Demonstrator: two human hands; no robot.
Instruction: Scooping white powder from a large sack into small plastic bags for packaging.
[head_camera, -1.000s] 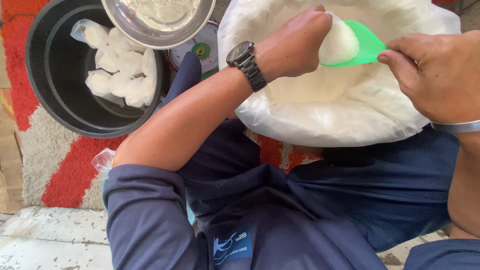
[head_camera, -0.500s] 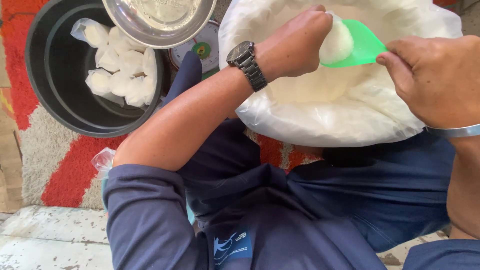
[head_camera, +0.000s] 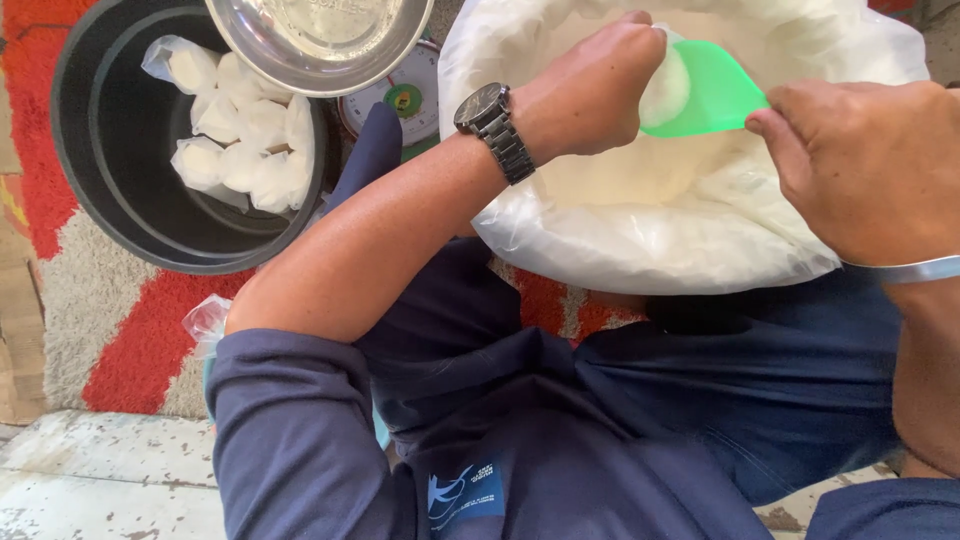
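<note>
Cupping a white rice lump (head_camera: 663, 92), left hand (head_camera: 590, 85) fingers curled; right hand (head_camera: 870, 160) pinches green scoop (head_camera: 705, 95). Tilted scoop: rice could, prob., spill.

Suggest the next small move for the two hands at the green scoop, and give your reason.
Probably tip the green scoop further toward the left hand. The right hand holds the scoop's edge, the white lump sits against the left hand's fingers, and filled little bags already lie in the black tub.
</note>
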